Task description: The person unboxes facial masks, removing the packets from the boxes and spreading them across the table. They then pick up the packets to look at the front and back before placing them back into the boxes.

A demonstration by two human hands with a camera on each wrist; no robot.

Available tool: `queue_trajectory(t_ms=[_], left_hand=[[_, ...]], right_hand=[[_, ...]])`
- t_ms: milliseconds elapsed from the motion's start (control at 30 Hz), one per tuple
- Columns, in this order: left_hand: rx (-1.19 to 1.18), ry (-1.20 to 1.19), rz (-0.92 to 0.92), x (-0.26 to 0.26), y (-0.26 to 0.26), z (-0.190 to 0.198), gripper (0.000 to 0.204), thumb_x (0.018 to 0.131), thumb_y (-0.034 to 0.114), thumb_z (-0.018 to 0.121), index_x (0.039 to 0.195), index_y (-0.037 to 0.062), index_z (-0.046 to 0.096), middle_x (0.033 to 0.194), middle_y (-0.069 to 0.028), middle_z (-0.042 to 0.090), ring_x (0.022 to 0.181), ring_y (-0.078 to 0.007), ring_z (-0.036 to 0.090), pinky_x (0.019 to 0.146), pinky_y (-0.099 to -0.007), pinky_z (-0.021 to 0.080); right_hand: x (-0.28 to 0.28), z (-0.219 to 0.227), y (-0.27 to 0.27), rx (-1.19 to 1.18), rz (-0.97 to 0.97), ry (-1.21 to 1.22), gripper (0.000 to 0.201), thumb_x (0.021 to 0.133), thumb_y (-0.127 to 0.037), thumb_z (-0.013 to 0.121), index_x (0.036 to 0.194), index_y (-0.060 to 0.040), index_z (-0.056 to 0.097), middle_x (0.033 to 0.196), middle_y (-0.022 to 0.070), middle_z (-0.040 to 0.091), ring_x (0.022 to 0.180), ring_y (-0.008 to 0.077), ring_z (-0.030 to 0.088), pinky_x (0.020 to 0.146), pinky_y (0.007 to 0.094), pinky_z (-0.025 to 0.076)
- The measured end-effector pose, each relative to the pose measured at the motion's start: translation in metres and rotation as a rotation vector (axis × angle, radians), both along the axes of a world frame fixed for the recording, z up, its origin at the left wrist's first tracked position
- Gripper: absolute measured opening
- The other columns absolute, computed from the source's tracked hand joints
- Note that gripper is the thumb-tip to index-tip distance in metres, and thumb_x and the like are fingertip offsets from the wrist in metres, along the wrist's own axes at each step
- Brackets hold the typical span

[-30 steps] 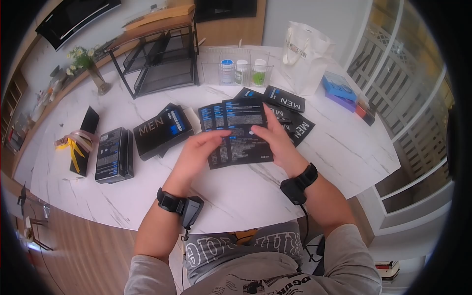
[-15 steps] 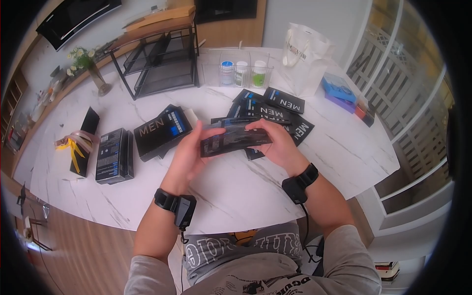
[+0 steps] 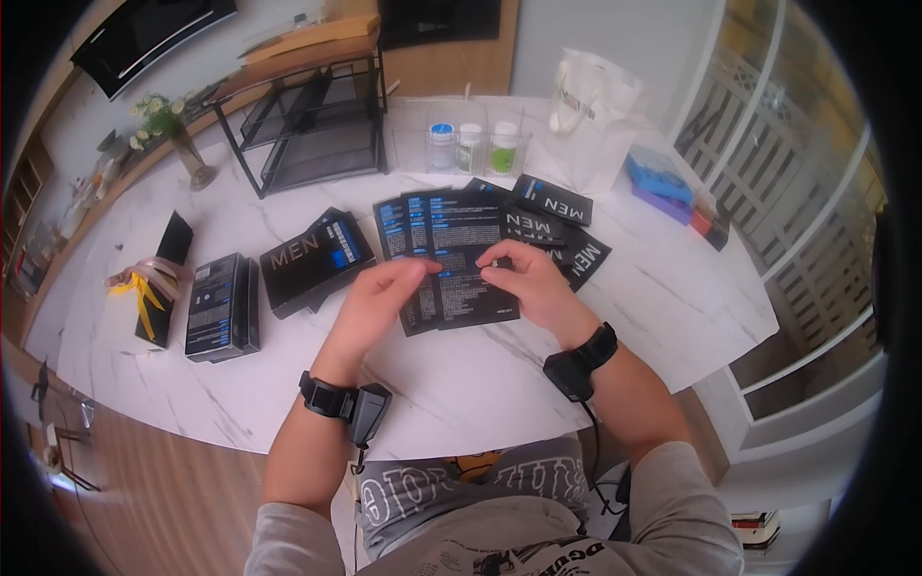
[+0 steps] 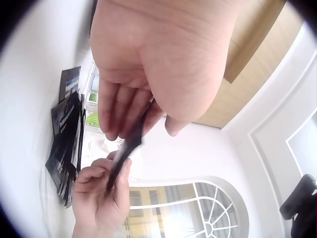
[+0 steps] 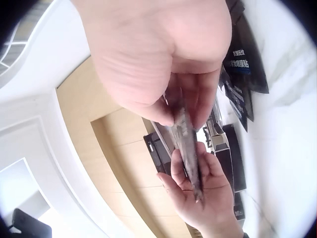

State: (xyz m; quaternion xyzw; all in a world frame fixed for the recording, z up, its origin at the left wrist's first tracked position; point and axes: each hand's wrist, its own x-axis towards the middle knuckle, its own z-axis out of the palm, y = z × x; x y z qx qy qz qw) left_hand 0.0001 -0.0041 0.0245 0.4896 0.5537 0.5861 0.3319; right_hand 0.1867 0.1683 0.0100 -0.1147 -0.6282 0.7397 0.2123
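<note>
Centre of the head view: several overlapping black packets (image 3: pixel 471 300), fanned with small print facing up, lifted just off the white desk (image 3: pixel 672 317). Nearly closed on the fan from left of centre, the left hand (image 3: pixel 384 291), thumb above and fingers beneath; likewise from right of centre, the right hand (image 3: pixel 536 290), in a thumb-and-finger pinch (number of layers hard to tell). Probably best gripped lightly and evenly to prevent sliding, and held apart from the loose packets (image 3: pixel 557 204) right of centre
</note>
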Motion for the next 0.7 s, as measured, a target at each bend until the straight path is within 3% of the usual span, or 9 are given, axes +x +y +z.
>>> queue_trajectory(t_ms=[67,167,300,367,433,533,567,700], left_hand=[[0.005,0.005,0.004,0.001,-0.001,0.001,0.027,0.102,0.019,0.055,0.111,-0.0014,0.069,0.105,-0.0039,0.069,0.096,-0.0094,0.061,0.087,-0.0244,0.047],[0.012,-0.02,0.023,0.005,0.0,0.0,0.02,0.099,0.011,0.057,0.111,0.0,0.07,0.104,-0.0024,0.069,0.093,-0.0078,0.06,0.083,-0.0222,0.047],[0.067,-0.035,0.062,0.007,0.001,0.0,0.018,0.097,0.005,0.06,0.113,0.0012,0.068,0.104,-0.0013,0.068,0.091,-0.006,0.057,0.08,-0.0207,0.046],[0.133,-0.039,0.122,0.007,0.001,0.0,0.02,0.095,0.003,0.061,0.114,0.0012,0.066,0.105,-0.0017,0.067,0.092,-0.0062,0.057,0.081,-0.0211,0.046],[0.229,-0.047,0.218,0.009,0.001,0.004,0.023,0.094,0.002,0.061,0.116,0.0007,0.062,0.107,-0.0027,0.067,0.096,-0.0073,0.059,0.084,-0.0223,0.047],[0.372,-0.367,0.24,0.013,0.007,0.009,0.026,0.092,-0.001,0.061,0.118,0.0011,0.059,0.107,-0.0046,0.067,0.102,-0.0104,0.061,0.09,-0.0255,0.048],[0.361,-0.433,0.214,0.013,0.008,0.012,0.029,0.091,-0.002,0.061,0.119,0.0013,0.058,0.111,-0.0062,0.067,0.106,-0.0135,0.062,0.095,-0.029,0.048],[0.093,-0.29,0.086,0.002,0.008,-0.008,0.033,0.091,-0.004,0.062,0.123,0.0021,0.056,0.118,-0.0062,0.066,0.108,-0.0134,0.061,0.097,-0.0296,0.047]], right_hand=[[-0.001,-0.001,-0.001,0.15,-0.02,-0.057,0.031,0.093,0.004,0.06,0.123,-0.0018,0.057,0.114,0.0093,0.064,0.102,0.0116,0.062,0.088,0.0256,0.052],[-0.01,0.004,-0.016,0.207,-0.174,0.222,0.055,0.091,0.01,0.059,0.142,-0.0035,0.042,0.124,0.0129,0.06,0.111,0.0141,0.06,0.093,0.0263,0.05],[-0.009,0.007,-0.018,0.144,-0.183,0.255,0.068,0.089,0.013,0.058,0.149,-0.0041,0.03,0.13,0.0132,0.057,0.114,0.0155,0.059,0.096,0.0279,0.048],[-0.011,0.007,-0.019,0.137,-0.228,0.299,0.06,0.09,0.01,0.059,0.145,-0.0024,0.036,0.127,0.0117,0.059,0.112,0.0148,0.06,0.096,0.0281,0.049],[-0.009,0.003,-0.011,0.174,-0.215,0.183,0.05,0.091,0.008,0.059,0.138,-0.001,0.044,0.124,0.0098,0.061,0.111,0.0139,0.06,0.095,0.028,0.049],[-0.007,0.002,-0.009,0.135,-0.217,0.141,0.037,0.093,0.005,0.06,0.128,0.0004,0.052,0.119,0.0072,0.064,0.107,0.0123,0.061,0.094,0.0276,0.05],[-0.006,0.002,-0.011,0.107,-0.221,0.148,0.032,0.093,0.004,0.06,0.125,0.0007,0.055,0.117,0.0064,0.065,0.106,0.0117,0.062,0.094,0.0274,0.05],[-0.009,-0.001,-0.015,0.154,-0.227,0.171,0.03,0.094,0.003,0.06,0.123,0.0012,0.056,0.116,0.006,0.066,0.103,0.0107,0.062,0.092,0.0271,0.051]])
